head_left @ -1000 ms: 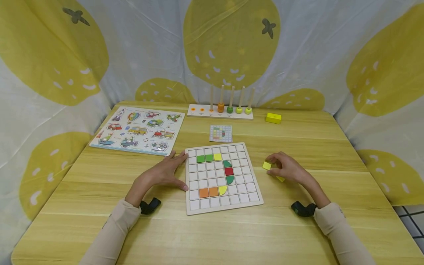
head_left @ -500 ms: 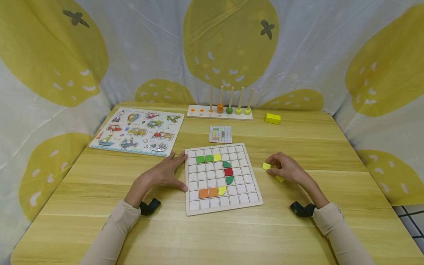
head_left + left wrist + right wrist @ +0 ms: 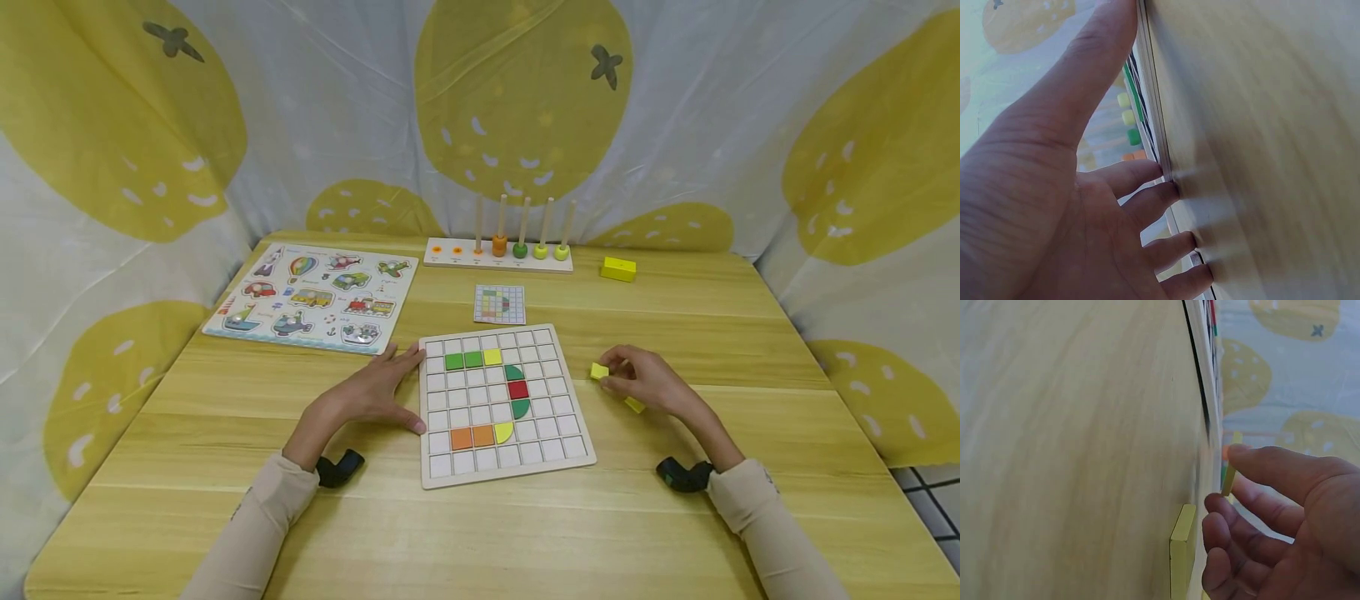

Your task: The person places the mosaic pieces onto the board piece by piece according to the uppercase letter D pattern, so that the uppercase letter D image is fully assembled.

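A wooden grid board [image 3: 573, 461] lies mid-table, with green, yellow, red and orange tiles set in some of its squares. My left hand [image 3: 372, 390] rests along the board's left edge, thumb and fingers spread and touching the rim; in the left wrist view the fingertips [image 3: 1169, 190] meet that edge. To the right of the board, my right hand [image 3: 643, 379] pinches a yellow square tile [image 3: 599, 371] between thumb and fingers. The right wrist view shows this tile on edge under the thumb. Another yellow tile [image 3: 634, 404] lies on the table below that hand.
Behind the board lies a small pattern card [image 3: 499, 304] with a coloured grid. A peg stand [image 3: 497, 253] with beads is at the back, and a yellow block [image 3: 618, 268] right of it. A vehicle picture puzzle [image 3: 311, 296] lies at the left. Patterned cloth surrounds the table.
My right hand has shifted slightly left, and the pinched yellow tile has risen and tilted a little toward the board. The left hand stays at the board's edge.
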`<state>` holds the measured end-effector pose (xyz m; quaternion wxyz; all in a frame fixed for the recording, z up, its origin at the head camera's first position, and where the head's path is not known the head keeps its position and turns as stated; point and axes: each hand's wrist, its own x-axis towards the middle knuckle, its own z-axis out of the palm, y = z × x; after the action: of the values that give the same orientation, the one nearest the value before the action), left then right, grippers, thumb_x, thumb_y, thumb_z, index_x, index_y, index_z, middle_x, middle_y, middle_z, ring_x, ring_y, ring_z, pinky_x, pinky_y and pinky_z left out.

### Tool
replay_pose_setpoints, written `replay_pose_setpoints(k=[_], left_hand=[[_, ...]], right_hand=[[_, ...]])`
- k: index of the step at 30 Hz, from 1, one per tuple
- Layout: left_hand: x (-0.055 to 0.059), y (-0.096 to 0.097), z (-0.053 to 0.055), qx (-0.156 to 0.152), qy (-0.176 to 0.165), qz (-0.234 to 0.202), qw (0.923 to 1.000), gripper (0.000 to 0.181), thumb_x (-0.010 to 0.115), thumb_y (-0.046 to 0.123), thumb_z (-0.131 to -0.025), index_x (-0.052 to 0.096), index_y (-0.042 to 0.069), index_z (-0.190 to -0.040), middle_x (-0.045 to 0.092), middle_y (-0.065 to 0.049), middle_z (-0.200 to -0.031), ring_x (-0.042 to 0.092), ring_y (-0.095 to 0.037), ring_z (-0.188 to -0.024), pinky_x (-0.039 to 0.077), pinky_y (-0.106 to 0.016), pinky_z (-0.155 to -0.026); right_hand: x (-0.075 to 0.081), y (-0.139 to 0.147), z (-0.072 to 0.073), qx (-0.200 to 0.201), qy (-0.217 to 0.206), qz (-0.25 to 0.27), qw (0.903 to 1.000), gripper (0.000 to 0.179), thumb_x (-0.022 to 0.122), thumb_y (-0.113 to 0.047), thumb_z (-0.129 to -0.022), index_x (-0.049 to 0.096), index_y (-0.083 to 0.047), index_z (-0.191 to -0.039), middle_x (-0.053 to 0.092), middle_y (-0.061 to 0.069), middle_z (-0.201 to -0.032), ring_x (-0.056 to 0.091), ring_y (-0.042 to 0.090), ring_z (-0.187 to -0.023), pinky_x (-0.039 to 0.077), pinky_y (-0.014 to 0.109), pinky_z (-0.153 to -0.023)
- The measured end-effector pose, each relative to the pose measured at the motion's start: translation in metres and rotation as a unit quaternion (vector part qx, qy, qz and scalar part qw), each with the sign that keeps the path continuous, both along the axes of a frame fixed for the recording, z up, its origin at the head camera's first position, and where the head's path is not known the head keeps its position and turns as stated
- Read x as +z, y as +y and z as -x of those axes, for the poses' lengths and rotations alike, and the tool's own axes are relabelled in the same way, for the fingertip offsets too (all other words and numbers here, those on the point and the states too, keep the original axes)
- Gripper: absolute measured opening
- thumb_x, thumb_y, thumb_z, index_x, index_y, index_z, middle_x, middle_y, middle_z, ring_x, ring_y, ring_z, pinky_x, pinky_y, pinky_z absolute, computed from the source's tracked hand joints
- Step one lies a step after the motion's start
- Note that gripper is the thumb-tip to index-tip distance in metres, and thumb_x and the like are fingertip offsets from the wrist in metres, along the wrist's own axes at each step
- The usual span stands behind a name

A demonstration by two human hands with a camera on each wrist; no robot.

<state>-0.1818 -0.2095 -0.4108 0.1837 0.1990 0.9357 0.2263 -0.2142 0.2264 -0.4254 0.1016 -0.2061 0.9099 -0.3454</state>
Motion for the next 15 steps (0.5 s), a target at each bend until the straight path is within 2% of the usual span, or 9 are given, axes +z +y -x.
replay_pose_setpoints(k=[7, 15], left_hand=[[-0.001, -0.001, 0.0, 0.001, -0.002, 0.0, 1.0, 0.119, 0.081, 0.059, -0.064, 0.022, 0.008, -0.153, 0.013, -0.011, -0.16, -0.002, -0.043, -0.145, 0.015, -0.062, -0.112], [-0.001, -0.001, 0.0, 0.003, -0.004, 0.0, 1.0, 0.118, 0.08, 0.059, -0.064, 0.021, 0.009, -0.153, 0.012, -0.01, -0.16, -0.002, -0.043, -0.145, 0.014, -0.062, -0.112]], right_hand=[[0.002, -0.004, 0.0, 0.004, 0.002, 0.02, 0.9998, 0.025, 0.062, -0.013, -0.094, 0.057, -0.001, -0.116, 0.067, 0.012, -0.096, 0.061, 0.018, -0.079, 0.05, 0.029, -0.062], [0.003, -0.011, 0.002, 0.003, -0.023, 0.084, 0.9961, 0.028, 0.063, -0.009, -0.093, 0.056, 0.0, -0.118, 0.066, 0.011, -0.088, 0.059, 0.02, -0.071, 0.047, 0.025, -0.057]])
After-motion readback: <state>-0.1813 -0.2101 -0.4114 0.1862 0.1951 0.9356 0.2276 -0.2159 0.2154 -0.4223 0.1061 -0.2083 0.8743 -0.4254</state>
